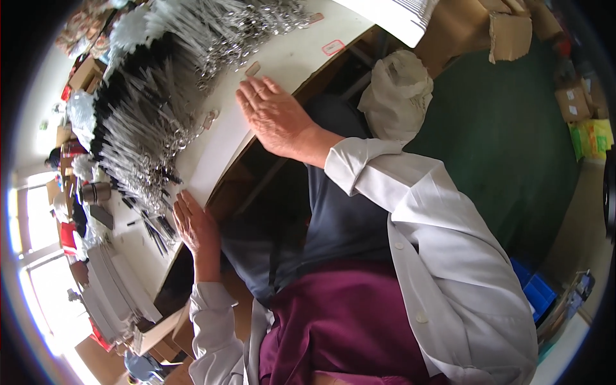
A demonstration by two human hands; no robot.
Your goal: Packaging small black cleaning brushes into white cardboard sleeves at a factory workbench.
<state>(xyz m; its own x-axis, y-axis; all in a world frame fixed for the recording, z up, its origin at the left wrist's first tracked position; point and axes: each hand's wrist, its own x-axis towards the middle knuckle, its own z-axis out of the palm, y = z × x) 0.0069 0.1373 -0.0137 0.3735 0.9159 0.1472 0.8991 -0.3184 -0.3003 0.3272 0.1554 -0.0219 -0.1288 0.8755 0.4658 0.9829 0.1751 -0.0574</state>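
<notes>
White, smooth, flat strip [215,157] lies along the near edge of a long off-white worktable [289,61], between the two hands. Right hand [279,119]: palm down at the strip's far end, fingers straight, thumb not distinguishable. Left hand [196,231]: at the table edge near the other end, fingers extended and close together. Neither hand has visible hold of anything.

Surface: slim grey straps with shiny metal ends [144,122] lie massed beyond the strip, black portions among them; thin black rods [154,234] lie nearer the left hand. Small red-outlined label [333,47] on the tabletop.

Room: bright windows [38,224] at left; long white boxes [119,282] at lower left; beige plastic bag [399,93] beside the table, a broad dark green surface [494,141] behind it; blue plastic crate [538,295] at right.

Obscured: both palms, hence whether they press on the strip cannot be told. Individual straps overlap too densely to separate. White ridged object [391,16] is cut off at the top; outer clutter blurs toward the dark rim.
</notes>
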